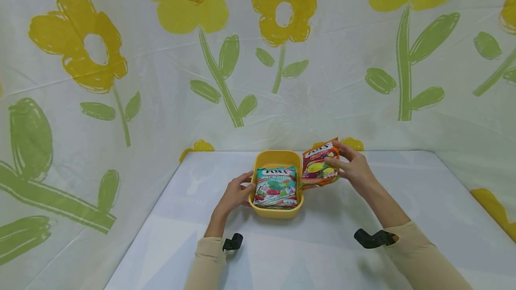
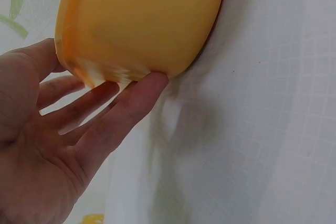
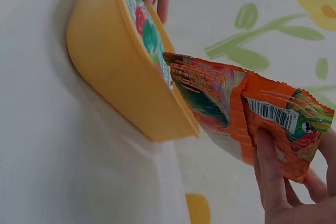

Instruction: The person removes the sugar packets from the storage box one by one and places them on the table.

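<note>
A yellow plastic tub (image 1: pixel 278 213) stands on the table, and a green Fox's Mint Blossom candy bag (image 1: pixel 276 187) lies inside it. My left hand (image 1: pixel 235 194) grips the tub's left side. In the left wrist view its thumb is at the rim and its fingers (image 2: pixel 131 98) lie along the outer wall. My right hand (image 1: pixel 354 169) pinches an orange Fox's Fruits candy bag (image 1: pixel 320 164) by its right side, tilted, beside the tub's right rim. In the right wrist view the back of this orange bag (image 3: pixel 215 98) shows a barcode, and its far end overlaps the tub's rim.
The pale table (image 1: pixel 173 236) ends at a hanging cloth (image 1: pixel 330 102) printed with yellow flowers and green leaves. Black wrist cameras (image 1: pixel 233 241) are strapped at both sleeves.
</note>
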The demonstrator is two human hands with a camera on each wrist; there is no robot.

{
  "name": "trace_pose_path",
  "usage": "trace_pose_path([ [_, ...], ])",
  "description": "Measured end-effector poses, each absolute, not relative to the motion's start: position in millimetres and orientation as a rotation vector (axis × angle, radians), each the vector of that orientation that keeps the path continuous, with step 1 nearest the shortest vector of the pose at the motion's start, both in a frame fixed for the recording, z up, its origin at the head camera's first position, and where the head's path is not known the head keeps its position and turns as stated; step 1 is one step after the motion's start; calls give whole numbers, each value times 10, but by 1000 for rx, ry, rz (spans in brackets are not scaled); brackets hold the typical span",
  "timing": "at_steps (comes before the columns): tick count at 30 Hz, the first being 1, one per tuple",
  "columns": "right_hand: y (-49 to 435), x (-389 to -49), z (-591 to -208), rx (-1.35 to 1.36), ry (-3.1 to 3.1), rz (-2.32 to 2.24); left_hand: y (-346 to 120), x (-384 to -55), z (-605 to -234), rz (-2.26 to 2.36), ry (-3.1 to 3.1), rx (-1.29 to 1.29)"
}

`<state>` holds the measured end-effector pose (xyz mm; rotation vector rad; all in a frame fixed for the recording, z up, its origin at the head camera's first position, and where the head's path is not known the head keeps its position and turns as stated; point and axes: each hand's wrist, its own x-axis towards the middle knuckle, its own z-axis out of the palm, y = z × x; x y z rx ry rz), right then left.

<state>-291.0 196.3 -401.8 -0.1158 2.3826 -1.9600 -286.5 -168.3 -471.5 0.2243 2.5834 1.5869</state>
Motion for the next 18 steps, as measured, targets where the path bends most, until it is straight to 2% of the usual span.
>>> trace_pose_path([
  [18,2039,-2875,-4016,-72,2371,-1985,-1686,-2863,-4710,1586,2571,213],
])
